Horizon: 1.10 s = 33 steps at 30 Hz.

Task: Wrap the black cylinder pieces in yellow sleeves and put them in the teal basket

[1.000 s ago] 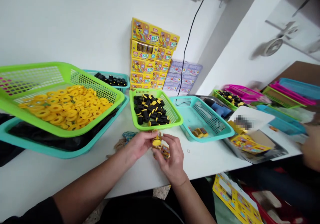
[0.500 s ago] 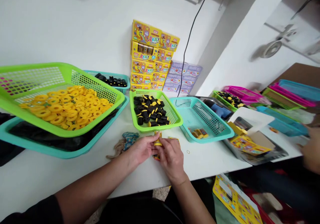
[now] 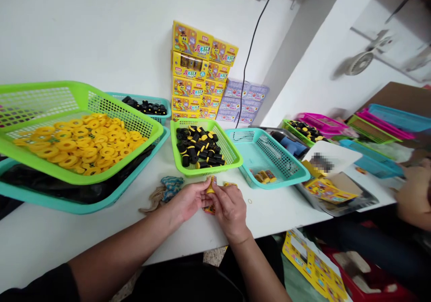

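Note:
My left hand (image 3: 189,199) and my right hand (image 3: 229,209) meet over the white table (image 3: 50,234), just in front of a small green basket (image 3: 232,160) of black and yellow pieces. Both pinch a small yellow piece with a printed yellow wrapper (image 3: 211,188) between the fingertips; most of it is hidden by the fingers. A teal basket (image 3: 292,176) to the right holds a few wrapped yellow items (image 3: 263,176).
A large green basket (image 3: 81,172) of yellow rings rests on a teal basket at the left. Yellow boxes (image 3: 198,73) are stacked against the wall. A blue and tan cloth (image 3: 164,190) lies by my left hand. Another person's hand (image 3: 412,194) is at the right edge, near more baskets.
My hands have drawn closer together around the yellow piece, and the right hand now covers most of the wrapper. The view has shifted slightly.

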### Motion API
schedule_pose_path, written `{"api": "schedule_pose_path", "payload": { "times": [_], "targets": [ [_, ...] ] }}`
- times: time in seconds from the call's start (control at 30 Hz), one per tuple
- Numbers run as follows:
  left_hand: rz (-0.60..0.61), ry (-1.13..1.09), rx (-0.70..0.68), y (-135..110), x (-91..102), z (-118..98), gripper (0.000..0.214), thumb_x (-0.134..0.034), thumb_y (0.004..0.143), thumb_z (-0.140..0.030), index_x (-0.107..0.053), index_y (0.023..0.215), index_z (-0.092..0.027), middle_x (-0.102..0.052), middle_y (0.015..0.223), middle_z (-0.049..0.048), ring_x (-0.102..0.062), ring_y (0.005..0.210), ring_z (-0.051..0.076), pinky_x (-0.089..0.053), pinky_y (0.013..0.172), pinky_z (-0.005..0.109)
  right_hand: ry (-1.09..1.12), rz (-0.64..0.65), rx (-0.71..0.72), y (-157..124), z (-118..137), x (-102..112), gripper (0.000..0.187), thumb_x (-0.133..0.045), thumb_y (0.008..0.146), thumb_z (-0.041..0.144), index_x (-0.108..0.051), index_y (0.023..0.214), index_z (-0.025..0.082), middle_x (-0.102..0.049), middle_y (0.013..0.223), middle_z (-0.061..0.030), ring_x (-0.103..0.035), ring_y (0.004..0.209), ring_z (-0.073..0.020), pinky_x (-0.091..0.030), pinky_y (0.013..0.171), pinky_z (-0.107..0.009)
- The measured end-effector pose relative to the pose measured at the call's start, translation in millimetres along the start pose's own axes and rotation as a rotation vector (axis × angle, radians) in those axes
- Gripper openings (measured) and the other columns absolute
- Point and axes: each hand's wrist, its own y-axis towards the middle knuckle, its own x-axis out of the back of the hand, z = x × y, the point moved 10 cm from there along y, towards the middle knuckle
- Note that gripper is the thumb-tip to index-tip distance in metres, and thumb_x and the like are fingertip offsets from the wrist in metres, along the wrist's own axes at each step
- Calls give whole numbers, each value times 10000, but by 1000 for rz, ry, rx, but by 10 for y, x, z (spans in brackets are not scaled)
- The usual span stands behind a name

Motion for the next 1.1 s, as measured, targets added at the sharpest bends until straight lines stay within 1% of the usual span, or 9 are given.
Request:
{"api": "schedule_pose_path", "payload": {
  "times": [0.1,0.27,0.33,0.43,0.5,0.63,0.83,0.97,1.1],
  "targets": [
    [-20,24,-18,-15,3,-29,158,-571,918,-192,-695,885,-101,-665,767,62,-598,592,123,-521,589,248,-22,33,16,14,20,-9,276,-565,914,125,-612,1180,184,-673,912,-81,-569,808,-205,-457,691,-358],
    [-19,22,-28,-4,16,-38,149,-563,917,-166,-693,901,-96,-680,812,77,-617,636,129,-528,632,254,177,-7,-242,-97,-241,-57,286,-618,906,223,-587,1189,193,-654,961,-81,-593,884,-205,-508,778,-367],
    [-22,16,-7,12,32,-17,172,-557,928,-199,-691,905,-93,-678,814,83,-619,652,130,-526,648,250,211,-26,-280,-137,-290,-75,273,-618,908,230,-593,1179,199,-655,946,-73,-597,881,-201,-516,782,-364],
    [-36,22,12,23,52,-3,178,-586,918,-242,-684,880,-99,-667,777,74,-602,616,125,-512,615,240,188,-14,-228,-121,-240,-87,281,-604,915,219,-605,1196,196,-643,898,-72,-585,826,-196,-512,730,-350],
    [-62,18,2,12,64,-17,143,-612,902,-222,-675,852,-104,-655,740,56,-582,575,112,-497,585,227,180,23,-189,-92,-188,-110,286,-588,923,211,-612,1208,194,-627,865,-68,-573,791,-190,-505,692,-336],
    [-105,17,13,-28,73,5,135,-585,911,-163,-662,822,-98,-650,718,53,-585,571,101,-484,576,209,246,30,-224,-72,-206,-118,258,-555,935,167,-636,1178,194,-612,816,-49,-567,754,-167,-501,668,-306],
    [-44,50,25,-26,29,60,152,-595,909,-200,-663,817,-100,-646,727,53,-581,590,105,-478,591,212,191,-12,-136,-48,-151,-41,225,-570,911,130,-674,1106,175,-594,763,-45,-547,717,-165,-476,626,-298],
    [-3,82,43,-52,-28,73,157,-597,903,-201,-669,811,-97,-648,727,63,-583,596,112,-467,589,212,205,-39,-204,-60,-212,7,165,-581,912,148,-692,1033,168,-541,702,-23,-528,666,-146,-462,591,-280],
    [13,120,55,-62,-43,76,175,-600,897,-216,-667,790,-95,-650,715,73,-581,590,119,-458,574,214,182,-45,-194,-80,-206,28,169,-562,922,166,-702,1015,179,-527,681,-18,-519,645,-143,-454,579,-283]
  ]
}}
